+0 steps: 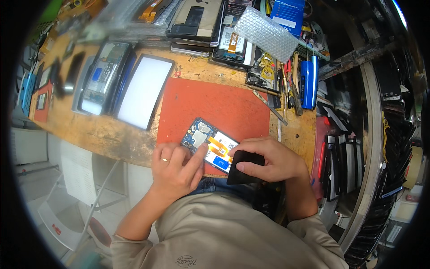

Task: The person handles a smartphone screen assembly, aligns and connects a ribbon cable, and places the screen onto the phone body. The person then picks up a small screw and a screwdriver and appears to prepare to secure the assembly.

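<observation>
Left hand (174, 168), a ring (164, 159) on one finger, sits at the near left edge of an opened phone (214, 142), its index finger stretched out and touching the phone near the middle, the other fingers curled; whether it also grips the phone's edge I cannot tell. Right hand (273, 161) pinches a flat black panel (242, 171) between thumb and fingers, holding it over the phone's lower right end, its index fingertip close to the phone.

The phone lies aslant on a red mat (215, 101), at the near edge of a wooden worktop (98, 132). Its circuit board (196, 132) shows at the upper left end; below that come an orange ribbon (218, 147) and a blue label (221, 162) over a white surface.

Left of the mat lies a white-faced panel (145, 92) with a dark border, beside a larger opened device (102, 78). Beyond the mat's far edge, devices are piled up, with a sheet of bubble wrap (266, 33) near a blue box (289, 15). Beyond the mat's right side, slender hand tools lie by a blue cylinder (308, 83). A white folding chair (76, 179) stands on the floor at the left
</observation>
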`<state>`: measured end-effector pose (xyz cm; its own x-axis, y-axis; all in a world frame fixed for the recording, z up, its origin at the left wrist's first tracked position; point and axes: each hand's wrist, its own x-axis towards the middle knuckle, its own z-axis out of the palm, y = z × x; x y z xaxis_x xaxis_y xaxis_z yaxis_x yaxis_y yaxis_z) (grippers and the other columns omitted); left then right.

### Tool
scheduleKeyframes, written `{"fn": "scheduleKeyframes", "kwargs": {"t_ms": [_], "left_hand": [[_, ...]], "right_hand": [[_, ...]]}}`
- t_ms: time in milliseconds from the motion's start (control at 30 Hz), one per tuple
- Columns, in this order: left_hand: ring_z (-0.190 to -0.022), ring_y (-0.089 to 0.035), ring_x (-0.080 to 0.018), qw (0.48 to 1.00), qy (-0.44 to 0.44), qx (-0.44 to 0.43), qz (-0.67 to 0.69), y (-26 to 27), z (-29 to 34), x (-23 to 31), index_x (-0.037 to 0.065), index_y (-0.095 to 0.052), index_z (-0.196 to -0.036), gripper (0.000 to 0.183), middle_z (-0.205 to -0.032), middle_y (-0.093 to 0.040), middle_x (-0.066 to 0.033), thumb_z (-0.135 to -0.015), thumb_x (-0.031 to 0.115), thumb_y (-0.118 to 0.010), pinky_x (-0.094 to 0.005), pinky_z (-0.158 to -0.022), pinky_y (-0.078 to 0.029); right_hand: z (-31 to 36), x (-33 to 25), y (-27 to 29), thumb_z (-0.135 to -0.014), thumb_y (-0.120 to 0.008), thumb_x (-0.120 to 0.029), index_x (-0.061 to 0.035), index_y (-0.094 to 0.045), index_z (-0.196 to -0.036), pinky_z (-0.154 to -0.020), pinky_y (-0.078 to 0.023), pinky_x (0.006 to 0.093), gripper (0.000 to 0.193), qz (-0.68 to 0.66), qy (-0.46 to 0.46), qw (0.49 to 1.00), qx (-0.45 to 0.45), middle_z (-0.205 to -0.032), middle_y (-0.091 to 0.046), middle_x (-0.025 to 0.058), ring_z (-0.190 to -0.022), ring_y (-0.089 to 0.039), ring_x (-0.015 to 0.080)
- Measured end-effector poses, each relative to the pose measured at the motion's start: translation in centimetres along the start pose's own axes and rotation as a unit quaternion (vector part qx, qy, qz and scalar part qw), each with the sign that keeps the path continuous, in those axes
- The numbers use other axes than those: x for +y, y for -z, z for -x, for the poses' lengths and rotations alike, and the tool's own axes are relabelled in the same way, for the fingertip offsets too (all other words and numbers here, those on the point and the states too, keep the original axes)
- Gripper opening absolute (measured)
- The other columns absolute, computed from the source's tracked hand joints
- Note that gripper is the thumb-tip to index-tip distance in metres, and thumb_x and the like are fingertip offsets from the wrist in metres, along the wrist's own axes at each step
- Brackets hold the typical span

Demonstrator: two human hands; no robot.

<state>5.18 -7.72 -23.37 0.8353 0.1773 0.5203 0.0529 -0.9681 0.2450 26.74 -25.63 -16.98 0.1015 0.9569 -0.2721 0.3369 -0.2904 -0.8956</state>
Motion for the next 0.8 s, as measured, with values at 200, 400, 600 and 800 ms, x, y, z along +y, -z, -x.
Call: {"fn": "scheduleKeyframes", "kwargs": {"t_ms": [200, 400, 600, 800], "left_hand": [[-0.085, -0.054, -0.026, 0.999, 0.003, -0.036, 0.03, 0.8, -0.4, -0.2, 0.012, -0.077, -0.122, 0.047, -0.085, -0.049, -0.0035, -0.075, 0.016, -0.076, -0.0442, -0.084, -0.042], [-0.096, -0.057, -0.0273, 0.999, -0.007, -0.031, 0.024, 1.2, -1.0, 0.0, 0.011, -0.076, -0.123, 0.044, -0.094, -0.057, -0.0046, -0.079, 0.017, -0.076, -0.0473, -0.096, -0.04], [-0.103, -0.058, -0.0265, 0.999, -0.009, -0.034, 0.024, 0.7, -1.7, -0.2, 0.011, -0.077, -0.123, 0.04, -0.101, -0.062, -0.0048, -0.085, 0.022, -0.075, -0.0491, -0.104, -0.037], [-0.104, -0.058, -0.0265, 0.999, -0.022, -0.047, 0.011, 0.5, -1.6, -0.4, 0.012, -0.078, -0.123, 0.039, -0.1, -0.059, -0.0053, -0.086, 0.023, -0.075, -0.0507, -0.107, -0.037]], "right_hand": [[0.1, -0.1, -0.1, -0.097, -0.073, -0.014, 0.0024, -0.071, -0.122, -0.092, -0.055, 0.0375, 0.03, -0.007, 0.011, 1.0, 0.027, -0.108, -0.076, 0.0177, -0.103, -0.074, 0.0297], [-0.4, 1.2, -0.7, -0.096, -0.074, -0.02, -0.0004, -0.072, -0.12, -0.066, -0.057, 0.0354, 0.031, 0.01, 0.074, 0.995, 0.061, -0.097, -0.076, 0.0165, -0.078, -0.073, 0.0263], [-0.2, 1.6, -0.8, -0.096, -0.073, -0.02, -0.0004, -0.073, -0.118, -0.067, -0.057, 0.0369, 0.03, -0.003, 0.067, 0.996, 0.065, -0.095, -0.076, 0.0172, -0.077, -0.073, 0.0269], [0.1, 0.9, -0.2, -0.099, -0.072, -0.018, 0.004, -0.07, -0.124, -0.089, -0.055, 0.0333, 0.033, -0.028, -0.01, 0.999, 0.021, -0.103, -0.075, 0.015, -0.097, -0.071, 0.019]]}}
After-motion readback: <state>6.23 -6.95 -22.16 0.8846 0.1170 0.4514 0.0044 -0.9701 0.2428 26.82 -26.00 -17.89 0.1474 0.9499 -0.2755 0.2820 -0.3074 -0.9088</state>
